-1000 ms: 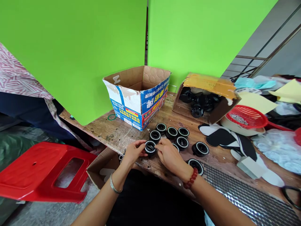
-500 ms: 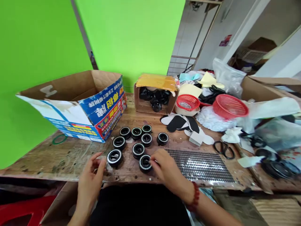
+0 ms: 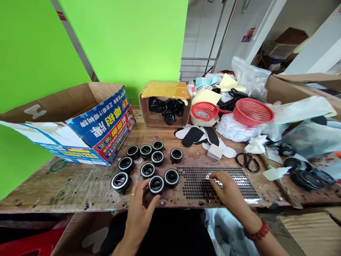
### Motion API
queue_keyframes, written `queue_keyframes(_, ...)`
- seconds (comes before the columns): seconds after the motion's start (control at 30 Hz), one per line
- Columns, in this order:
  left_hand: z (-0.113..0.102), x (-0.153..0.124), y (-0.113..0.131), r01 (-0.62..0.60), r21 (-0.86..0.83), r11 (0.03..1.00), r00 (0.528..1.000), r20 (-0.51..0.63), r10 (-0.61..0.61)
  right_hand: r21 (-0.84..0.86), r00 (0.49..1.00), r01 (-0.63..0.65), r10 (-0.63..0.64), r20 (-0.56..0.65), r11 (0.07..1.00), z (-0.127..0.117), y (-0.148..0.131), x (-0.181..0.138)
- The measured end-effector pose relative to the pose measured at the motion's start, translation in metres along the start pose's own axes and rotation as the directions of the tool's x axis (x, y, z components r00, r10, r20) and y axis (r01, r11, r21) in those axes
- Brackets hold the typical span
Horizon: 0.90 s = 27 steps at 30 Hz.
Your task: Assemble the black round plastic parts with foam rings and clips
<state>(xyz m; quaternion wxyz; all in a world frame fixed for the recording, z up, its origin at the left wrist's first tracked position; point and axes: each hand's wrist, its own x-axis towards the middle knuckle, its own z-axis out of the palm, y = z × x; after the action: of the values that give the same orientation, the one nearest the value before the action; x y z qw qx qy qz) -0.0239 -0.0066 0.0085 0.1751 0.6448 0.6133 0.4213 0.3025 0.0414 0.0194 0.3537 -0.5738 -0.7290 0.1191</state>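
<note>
On the bench (image 3: 87, 185), round parts (image 3: 147, 171) lie right of the carton (image 3: 112, 124), left of the sheet (image 3: 197, 188); a box (image 3: 165, 91) stands beyond them, scissors (image 3: 248, 162) right.

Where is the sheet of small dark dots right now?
In the head view, the dotted sheet lies right of centre on the table, under the right hand, with black round parts at its left and scissors by its far right corner.

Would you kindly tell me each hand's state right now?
Left hand: open, curved beside a round black part.
Right hand: over the dotted sheet; grip cannot be told.
</note>
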Motion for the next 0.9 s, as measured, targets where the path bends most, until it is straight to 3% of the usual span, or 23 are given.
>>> queue_keyframes(0.23, 0.015, -0.001, -0.01, 0.157, -0.081, 0.984, 0.987, 0.045, -0.154, 0.16, 0.981, 0.099, -0.124, 0.149, 0.982, 0.048, -0.052, 0.006)
queue_keyframes(0.33, 0.016, 0.001, -0.007, 0.184, -0.105, 0.977, 0.983, 0.037, -0.182, 0.209, 0.969, 0.076, -0.122, 0.214, 0.975, 0.068, -0.068, 0.009)
queue_keyframes(0.47, 0.02, 0.002, -0.005, 0.183, -0.113, 0.977, 0.981, -0.039, -0.188, 0.246, 0.974, 0.022, -0.077, 0.213, 0.969, 0.081, -0.075, 0.012)
queue_keyframes(0.7, 0.026, 0.003, -0.011, 0.084, 0.004, 0.996, 0.988, -0.131, -0.083, 0.256, 0.969, 0.01, -0.073, 0.237, 0.967, 0.07, -0.07, 0.016)
queue_keyframes(0.8, 0.024, 0.005, -0.014, -0.015, 0.091, 0.996, 0.992, -0.122, 0.026, 0.207, 0.99, 0.038, -0.064, 0.122, 0.978, 0.05, -0.046, 0.035)
queue_keyframes(0.9, 0.023, 0.005, -0.018, -0.112, 0.163, 0.98, 0.981, -0.137, 0.135, -0.02, 1.0, -0.031, 0.031, 0.004, 0.999, 0.02, -0.006, 0.066)
